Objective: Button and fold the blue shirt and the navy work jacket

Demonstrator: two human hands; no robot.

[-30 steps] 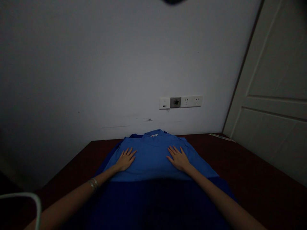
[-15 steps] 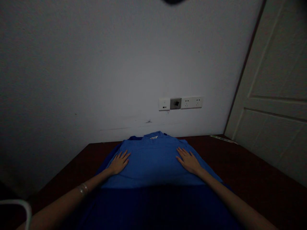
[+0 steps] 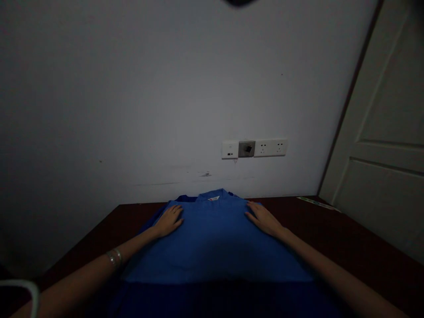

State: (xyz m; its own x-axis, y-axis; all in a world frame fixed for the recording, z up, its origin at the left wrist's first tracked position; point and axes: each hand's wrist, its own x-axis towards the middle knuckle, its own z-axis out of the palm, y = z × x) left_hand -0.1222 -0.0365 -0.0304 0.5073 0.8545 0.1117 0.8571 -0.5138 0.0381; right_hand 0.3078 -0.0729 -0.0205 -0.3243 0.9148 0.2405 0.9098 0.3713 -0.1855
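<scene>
A blue shirt lies spread over the dark red-brown table, its collar toward the wall and a white label inside the neck. Its upper part is light blue, and the cloth nearer me is dark blue. My left hand rests flat on the shirt's left shoulder area, fingers extended. On the right shoulder area my right hand lies flat too, fingers stretched toward the wall. Neither hand grips the cloth. Dark blue fabric also shows beyond the left edge and behind the collar.
White wall sockets and a grey switch plate sit on the wall behind the table. A printed ruler-like strip lies at the back right. A panelled door stands at right, and a white curved bar at lower left.
Both hands have slid slightly toward the shirt's shoulders, still flat on the cloth. More of the light blue part shows near me. The camera view has shifted a little.
</scene>
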